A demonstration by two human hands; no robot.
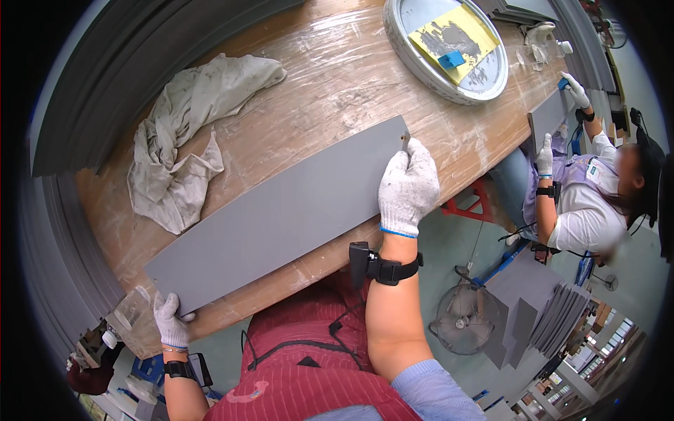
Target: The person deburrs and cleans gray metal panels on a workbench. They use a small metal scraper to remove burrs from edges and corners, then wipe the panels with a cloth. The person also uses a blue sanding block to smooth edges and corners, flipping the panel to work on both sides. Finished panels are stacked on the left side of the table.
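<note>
**Long grey panel held at both ends on the counter**

A long, flat grey rectangular panel (281,217) is laid diagonally across the wooden counter (337,77), near its front edge. Its far-right end is gripped by the white-gloved right hand (408,186), fingers curled over the corner. Its near-left corner is pinched by the gloved left hand (170,319) at the counter's front edge.

A crumpled off-white cloth (186,133) is spread toward the counter's left side, just beside the panel. At the far right edge a round grey-rimmed tray (400,31) is seen; a yellow sheet smeared with dark grey (456,35) and a small blue piece (451,59) lie in it.

A smaller grey panel (547,116) is held by another person's gloved hands at the counter's right end.
</note>
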